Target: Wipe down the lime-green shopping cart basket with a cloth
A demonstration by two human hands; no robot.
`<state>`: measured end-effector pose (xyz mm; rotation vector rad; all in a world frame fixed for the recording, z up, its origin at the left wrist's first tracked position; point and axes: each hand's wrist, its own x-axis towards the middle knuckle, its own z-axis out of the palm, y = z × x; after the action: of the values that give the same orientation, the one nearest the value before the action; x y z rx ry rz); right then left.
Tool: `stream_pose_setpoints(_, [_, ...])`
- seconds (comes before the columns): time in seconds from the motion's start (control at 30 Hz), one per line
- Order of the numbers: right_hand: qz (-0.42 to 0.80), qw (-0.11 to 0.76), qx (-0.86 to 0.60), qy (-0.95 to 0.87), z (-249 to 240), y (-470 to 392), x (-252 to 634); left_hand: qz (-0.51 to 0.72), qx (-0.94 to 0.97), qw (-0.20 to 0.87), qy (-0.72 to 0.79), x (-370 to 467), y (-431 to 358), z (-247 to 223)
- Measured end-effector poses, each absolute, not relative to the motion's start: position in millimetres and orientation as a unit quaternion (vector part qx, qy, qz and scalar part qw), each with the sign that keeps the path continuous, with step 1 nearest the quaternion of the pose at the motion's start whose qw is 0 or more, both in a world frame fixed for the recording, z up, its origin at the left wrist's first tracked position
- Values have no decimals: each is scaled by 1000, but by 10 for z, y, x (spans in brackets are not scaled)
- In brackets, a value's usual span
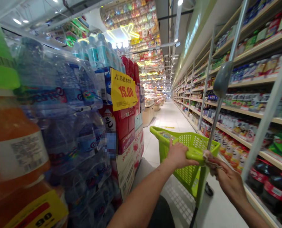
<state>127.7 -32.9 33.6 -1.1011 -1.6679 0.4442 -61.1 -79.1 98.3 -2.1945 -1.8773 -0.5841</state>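
Observation:
A lime-green plastic shopping cart (190,142) with perforated sides stands in front of me in the aisle. My left hand (180,155) is closed over its handle, the thumb pointing up and the fingers bent round the bar. On the right end of the same handle, my right hand (228,174) presses a crumpled pale cloth (211,161) held in its fingers. A thin metal pole (214,123) rises from beside the cloth, with a grey rounded fitting (223,79) higher up. Whether the pole joins the cart is hidden.
Stacked shrink-wrapped water bottles (83,136) and drink cartons (124,129) crowd close on the left, with a yellow price sign (123,89). Long shelves of drinks (247,104) line the right. A pale tiled aisle (170,114) runs ahead between them.

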Motion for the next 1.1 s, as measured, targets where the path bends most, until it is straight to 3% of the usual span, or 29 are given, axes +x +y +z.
stream_pose_setpoints(0.17, [154, 553, -393, -718, 511, -472, 1306, -202, -741, 95, -633, -372, -807, 943])
stream_pose_setpoints(0.3, [115, 540, -423, -719, 482, -350, 1511, -195, -799, 85, -563, -501, -829, 1025])
stream_pose_setpoints(0.43, [82, 521, -461, -714, 487, -282, 1561, -203, -735, 113, -637, -752, -808, 1056])
stream_pose_setpoints(0.63, [-47, 475, -311, -821, 609, -502, 1016, -195, -746, 145, -621, -664, -793, 984])
stream_pose_setpoints(0.83, [-145, 474, -409, -766, 626, -88, 1445, -182, -733, 117, -645, -753, -840, 1060])
stream_pose_setpoints(1.1, [-102, 529, -351, -766, 566, -325, 926, -192, -726, 141, -645, -728, -834, 1076])
